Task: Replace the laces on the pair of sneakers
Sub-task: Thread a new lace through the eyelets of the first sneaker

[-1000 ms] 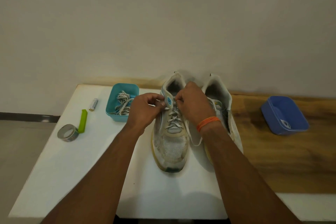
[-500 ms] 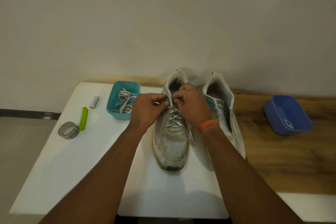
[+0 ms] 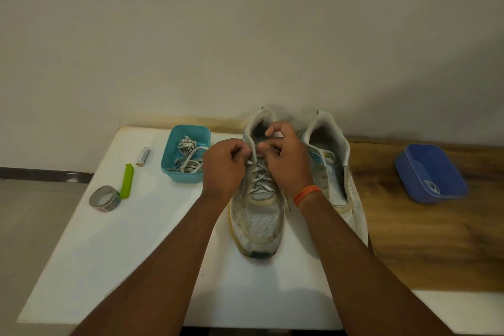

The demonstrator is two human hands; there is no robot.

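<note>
Head view: both hands work at the top of the left sneaker, which stands toe toward the person on the white counter. The left hand has its fingers curled and pinches the lace at the uppermost eyelets on the shoe's left side. The right hand, with an orange band at the wrist, pinches the lace just beside it on the other side. Compared with half a second ago, the right hand has risen a little toward the collar and its index finger now lifts over the shoe's opening, while the left hand's knuckles have turned more upward; the sneaker itself has not shifted. The right sneaker stands just beside the first, touching or nearly so, partly hidden by the right forearm; its lacing cannot be made out.

A teal tub holding a bundle of patterned laces sits left of the shoes. Farther left lie a battery, a green clip and a roll of tape, all as before. A blue tub rests on the wooden part of the counter, well apart to the right.
</note>
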